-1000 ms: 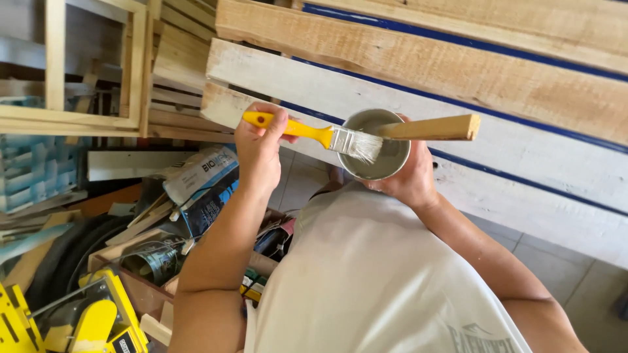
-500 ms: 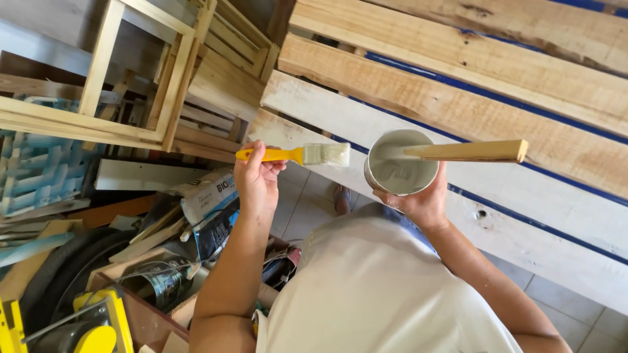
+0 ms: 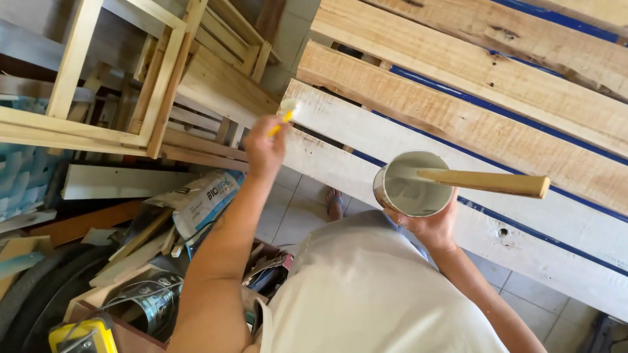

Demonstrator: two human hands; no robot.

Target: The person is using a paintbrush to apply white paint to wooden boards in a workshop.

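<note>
Brush (image 3: 286, 112): upper centre of the frame, bristles on the white plank (image 3: 366, 140).
Left hand (image 3: 263, 149): clamped on the brush handle.
Right hand (image 3: 428, 225): gripping the can (image 3: 411, 184), centre right.
Stick (image 3: 484, 182): lies across the can rim.

Wooden frames (image 3: 98, 85), a printed sack (image 3: 206, 199), a yellow tool (image 3: 82, 336).

Left arm stretches up and forward, left hand (image 3: 263, 145) fisted tight, knuckles toward the camera. Right arm bends at the elbow, right hand (image 3: 428, 225) cupped palm-up at chest height, fingers curled in a firm grip.
</note>
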